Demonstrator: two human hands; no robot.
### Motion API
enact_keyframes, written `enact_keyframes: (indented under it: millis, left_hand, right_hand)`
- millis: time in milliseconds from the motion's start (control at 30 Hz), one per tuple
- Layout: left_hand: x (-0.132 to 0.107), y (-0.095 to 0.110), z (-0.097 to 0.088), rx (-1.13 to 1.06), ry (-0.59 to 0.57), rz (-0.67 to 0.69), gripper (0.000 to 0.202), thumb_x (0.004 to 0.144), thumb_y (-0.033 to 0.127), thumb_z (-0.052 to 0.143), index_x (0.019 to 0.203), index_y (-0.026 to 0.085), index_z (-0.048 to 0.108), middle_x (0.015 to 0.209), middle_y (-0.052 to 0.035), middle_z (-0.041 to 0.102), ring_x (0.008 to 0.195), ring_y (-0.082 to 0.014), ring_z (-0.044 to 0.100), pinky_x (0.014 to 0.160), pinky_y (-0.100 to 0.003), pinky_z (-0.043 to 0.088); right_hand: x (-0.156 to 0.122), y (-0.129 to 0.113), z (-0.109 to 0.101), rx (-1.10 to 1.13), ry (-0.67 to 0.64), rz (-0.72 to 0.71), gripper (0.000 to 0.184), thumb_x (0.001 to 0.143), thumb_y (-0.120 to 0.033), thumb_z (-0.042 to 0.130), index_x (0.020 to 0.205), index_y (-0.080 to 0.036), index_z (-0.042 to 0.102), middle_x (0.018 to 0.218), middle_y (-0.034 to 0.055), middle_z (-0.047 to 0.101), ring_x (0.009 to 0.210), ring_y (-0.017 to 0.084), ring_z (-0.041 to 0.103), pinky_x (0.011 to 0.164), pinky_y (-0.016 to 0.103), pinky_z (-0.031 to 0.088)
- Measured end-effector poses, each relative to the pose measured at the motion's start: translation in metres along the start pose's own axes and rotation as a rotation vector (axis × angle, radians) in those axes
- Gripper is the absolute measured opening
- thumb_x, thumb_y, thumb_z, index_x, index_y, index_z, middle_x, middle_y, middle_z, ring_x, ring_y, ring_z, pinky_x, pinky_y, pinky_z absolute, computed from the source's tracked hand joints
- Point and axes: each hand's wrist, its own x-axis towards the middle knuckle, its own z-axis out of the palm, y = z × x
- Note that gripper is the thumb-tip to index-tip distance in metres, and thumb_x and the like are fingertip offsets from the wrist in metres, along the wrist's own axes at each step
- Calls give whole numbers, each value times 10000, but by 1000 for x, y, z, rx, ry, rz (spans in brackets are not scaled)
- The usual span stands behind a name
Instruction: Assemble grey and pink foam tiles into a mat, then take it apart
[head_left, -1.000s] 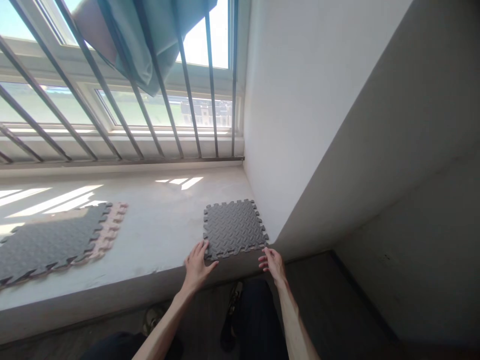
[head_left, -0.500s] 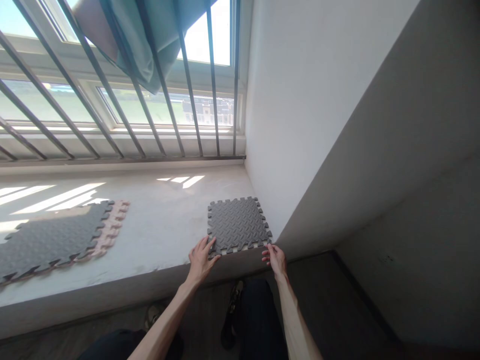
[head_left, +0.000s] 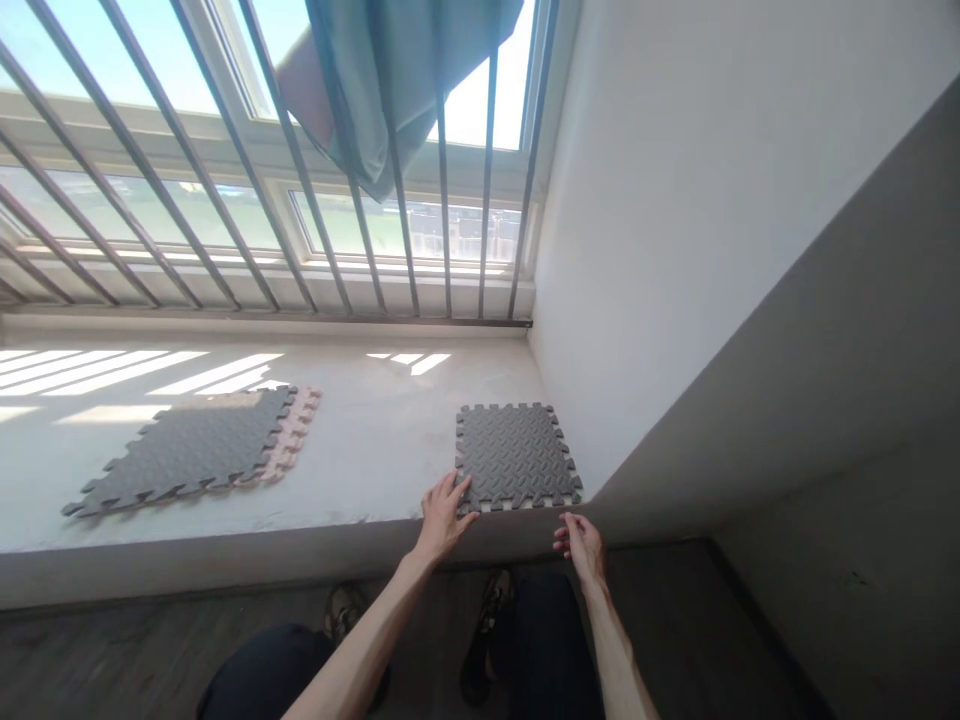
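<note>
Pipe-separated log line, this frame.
left hand: touching gray mat, near-left corner | right hand: just short of near-right corner, no hold seen | ledge: second gray mat over pink mat, farther left

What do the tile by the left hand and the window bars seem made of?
Tile: probably foam or rubber, matte gray, judging by its interlocking tabs and molded tread. Bars: likely metal, smooth gray, being slim and straight; painted or bare is unclear.

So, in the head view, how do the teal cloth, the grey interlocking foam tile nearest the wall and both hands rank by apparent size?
1. Teal cloth
2. Grey interlocking foam tile
3. Left hand and right hand: too alike to rank
</note>
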Motion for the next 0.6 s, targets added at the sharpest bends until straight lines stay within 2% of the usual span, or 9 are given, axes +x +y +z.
enact_keyframes:
  millis: [133,200,267,333,400,433,500,600]
  left_hand:
    - [-3,-14,-19,-25,-14,30,728,900,404,794,1577,279,559,1723,-163,432,1592,-346,393,1266,-575,317]
    - [-8,-35,-38,-13,32,26,666,926,388,757,1557,284,569,1705,-152,460,1571,-325,423,1270,-562,316]
    - [-17,-66,-64,-2,95,-2,594,939,344,717,1518,285,600,1653,-141,527,1530,-312,474,1268,-558,318]
    - [-28,-104,-98,-25,172,-48,536,925,310,695,1457,270,654,1577,-139,603,1479,-319,523,1260,-566,318]
    - [-41,-147,-138,-123,289,-154,469,877,302,710,1343,254,731,1448,-136,692,1403,-334,578,1244,-565,337]
    - [-48,-168,-161,-202,370,-249,420,843,303,731,1258,252,767,1347,-128,737,1340,-336,613,1224,-552,365]
    - [-63,-207,-205,-396,574,-523,279,761,283,772,1036,242,795,1066,-96,778,1138,-318,682,1132,-494,461]
    - [-84,-254,-261,-507,788,-755,84,807,283,721,831,207,695,776,-64,682,873,-286,686,890,-430,544]
  right_hand:
    - [-34,10,13,-261,-121,-151,642,847,-824,524,974,-230,732,700,25,740,594,210,723,564,281,505]
    - [-50,15,19,-441,-168,-255,549,904,-763,507,949,-272,749,741,25,771,671,220,750,632,284,518]
    - [-61,18,23,-576,-182,-339,472,931,-714,511,927,-311,757,805,25,803,744,231,770,652,280,506]
    - [-66,19,24,-643,-184,-387,435,945,-685,504,925,-333,759,858,25,820,788,238,781,659,284,500]
    - [-65,19,24,-667,-193,-397,437,953,-680,482,928,-342,757,851,24,817,771,243,777,670,295,505]
    - [-63,20,23,-674,-203,-392,442,952,-685,475,927,-345,757,840,23,814,762,246,776,674,300,509]
    - [-58,21,22,-686,-225,-370,453,946,-702,471,929,-354,761,821,22,809,752,254,778,668,307,513]
    - [-51,26,20,-702,-246,-351,458,929,-725,486,930,-364,767,826,26,816,758,264,789,654,306,522]
